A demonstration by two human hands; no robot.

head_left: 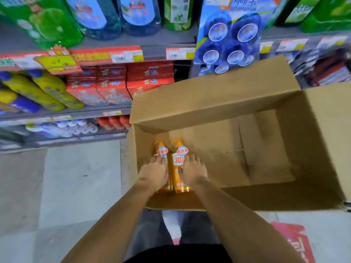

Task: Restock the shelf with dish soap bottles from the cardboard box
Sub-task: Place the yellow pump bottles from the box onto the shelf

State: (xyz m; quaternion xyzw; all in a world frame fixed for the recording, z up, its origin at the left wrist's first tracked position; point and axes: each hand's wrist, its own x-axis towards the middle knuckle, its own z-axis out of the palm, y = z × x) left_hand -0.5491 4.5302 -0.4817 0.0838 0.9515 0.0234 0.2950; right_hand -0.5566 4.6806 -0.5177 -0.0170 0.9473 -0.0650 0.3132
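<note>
1. The cardboard box [218,103] stands open on the floor before the shelf [106,112], its flaps folded outward.
2. Two orange dish soap bottles lie side by side in the box's corner at 9 o'clock, pump heads pointing toward 12 o'clock.
3. The left bottle [161,149] carries a round white tag with red Chinese characters near its neck; the rest of its label is hidden by the hand.
4. The right bottle [178,160] has the same round tag and a white label reading "立白" in red.
5. The left hand [153,172] lies over the left bottle, fingers curved down around its body.
6. The right hand [191,171] grips the right bottle, thumb on its inner side and fingers wrapped over the outer side.
7. At 10 o'clock, red cartons [117,82] fill the shelf beside yellow bottles [43,90] with blue caps; their print is too blurred to read.
8. At 12 o'clock hangs a blue pack [228,40] of round blue discs, and red price tags [106,55] line the shelf edge.
</note>
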